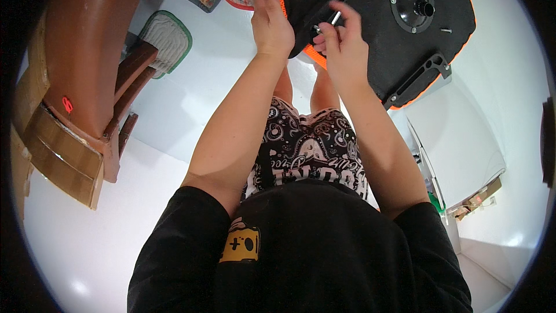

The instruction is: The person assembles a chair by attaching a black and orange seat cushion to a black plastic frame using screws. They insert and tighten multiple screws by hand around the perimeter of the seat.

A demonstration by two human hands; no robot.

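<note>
An upturned chair seat (379, 52) with a black underside and orange edging lies at the upper right. A black plastic bracket (333, 0) runs along its left side. My left hand (272, 26) is closed on the seat's orange mesh edge, next to the bracket's near end. Just to its right, my right hand (346, 40) pinches a thin silver rod, seemingly a hex key (336, 18), near a small metal bolt (317, 28) at the bracket. The hex key's far end is partly hidden by my fingers.
A round black plate (412, 6) with a short tube sits mid-seat. A loose-looking screw (446, 30) is near it, and a second black bracket (420, 78) lies along the right edge. Brown wooden furniture (81, 52) stands left, beside a green-edged mat (168, 40).
</note>
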